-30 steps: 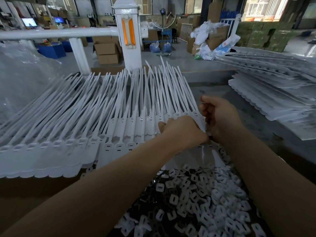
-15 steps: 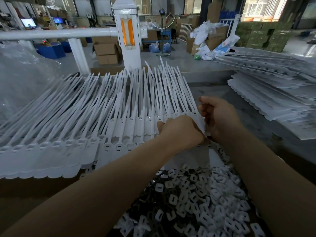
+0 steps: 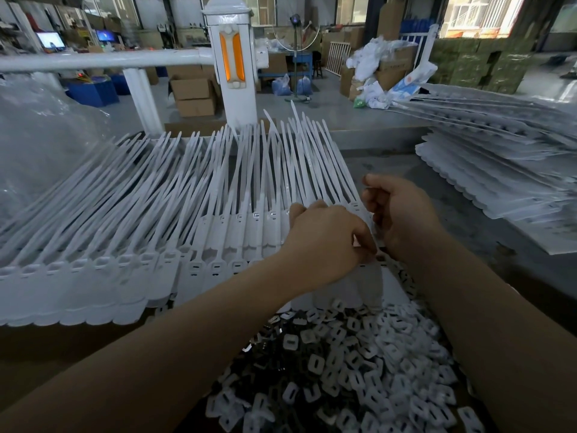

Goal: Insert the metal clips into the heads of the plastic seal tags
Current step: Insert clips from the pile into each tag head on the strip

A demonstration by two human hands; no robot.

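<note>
A wide fan of white plastic seal tags (image 3: 175,232) covers the bench, flat heads toward the worker, thin tails rising toward the white railing post (image 3: 231,67) behind. A second stack of tag sheets (image 3: 499,170) lies well apart on the worker's right. Nearest the worker sits a loose heap of small metal clips (image 3: 359,364), each a slotted square, some bright and some dark.

Both hands meet at the right end of the fan. The left hand (image 3: 327,242) lies knuckles-up over the tag heads, fingers curled down onto them; whether it pinches a clip underneath cannot be told. The right hand (image 3: 402,217) is closed loosely beside the last tags, thumb and forefinger drawn together; what they pinch, if anything, is hidden.

Handling, as judged: the tags look light and springy, stiff at the head and whippy in the tail, so the head is the part to steady. The clips look thin, hard and slippery, likely to nest or slide; one is best taken by its edges between fingertips.
</note>
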